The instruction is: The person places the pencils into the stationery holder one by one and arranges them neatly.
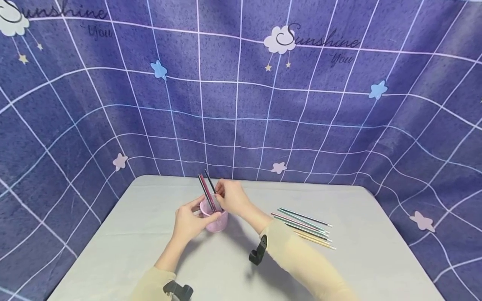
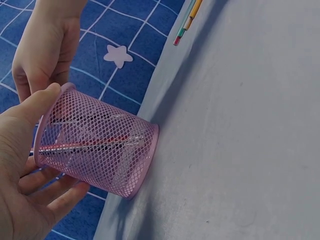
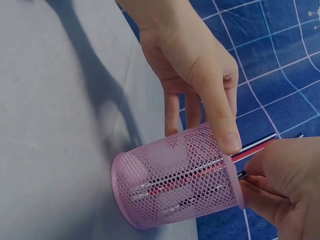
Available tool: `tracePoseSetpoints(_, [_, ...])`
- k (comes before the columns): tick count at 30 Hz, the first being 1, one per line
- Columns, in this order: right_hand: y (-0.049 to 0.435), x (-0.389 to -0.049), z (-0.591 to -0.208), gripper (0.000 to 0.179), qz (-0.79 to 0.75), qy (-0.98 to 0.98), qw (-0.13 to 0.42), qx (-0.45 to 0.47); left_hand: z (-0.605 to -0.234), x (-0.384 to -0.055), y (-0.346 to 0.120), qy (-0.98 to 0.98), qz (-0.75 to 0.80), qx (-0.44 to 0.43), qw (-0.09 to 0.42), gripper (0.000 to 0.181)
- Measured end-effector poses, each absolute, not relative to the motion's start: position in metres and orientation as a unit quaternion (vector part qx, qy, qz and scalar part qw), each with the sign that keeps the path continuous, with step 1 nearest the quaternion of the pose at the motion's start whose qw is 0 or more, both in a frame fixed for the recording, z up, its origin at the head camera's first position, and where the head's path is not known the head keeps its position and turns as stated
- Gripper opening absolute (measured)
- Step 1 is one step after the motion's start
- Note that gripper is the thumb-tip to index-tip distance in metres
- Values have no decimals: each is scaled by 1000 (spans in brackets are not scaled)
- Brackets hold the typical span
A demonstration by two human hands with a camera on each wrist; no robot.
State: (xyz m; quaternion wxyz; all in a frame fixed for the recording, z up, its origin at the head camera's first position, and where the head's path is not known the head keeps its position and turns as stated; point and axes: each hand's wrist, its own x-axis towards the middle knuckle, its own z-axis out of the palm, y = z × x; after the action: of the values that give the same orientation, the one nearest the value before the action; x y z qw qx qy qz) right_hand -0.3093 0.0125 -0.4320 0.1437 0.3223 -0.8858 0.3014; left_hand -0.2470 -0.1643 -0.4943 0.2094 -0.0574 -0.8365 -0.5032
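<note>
A pink mesh pencil cup (image 1: 216,225) stands upright on the table, and my left hand (image 1: 188,222) grips it by the rim, thumb on the near side and fingers round the far side. Inside lean a red pencil (image 3: 257,150) and a black-and-white striped one, their upper ends sticking out above the rim. With thumb and fingers at the rim, my right hand (image 1: 234,198) pinches a dark pencil (image 1: 209,179) whose lower part is within the cup. Through the mesh in the left wrist view (image 2: 95,145) the pencils' lower ends show near the bottom.
On the right of the grey-white table (image 1: 124,246) lies a loose row of pencils (image 1: 305,225), dark, green, red and yellow. A blue-purple curtain (image 1: 226,100) with a grid and stars hangs right behind the table's back edge.
</note>
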Motion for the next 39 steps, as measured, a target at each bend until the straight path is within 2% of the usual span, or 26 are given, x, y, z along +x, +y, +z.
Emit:
tracePoseSetpoints(3, [13, -311, -433, 9, 292, -894, 148, 307, -494, -250, -162, -838, -502, -66, 204, 84])
tracePoseSetpoints(9, [11, -311, -434, 6, 278, -902, 123, 307, -494, -250, -161, -840, -501, -57, 203, 82])
tracePoseSetpoints(39, [-3, -307, -430, 9, 207, -925, 139, 287, -488, -246, -164, -840, -506, -49, 188, 83])
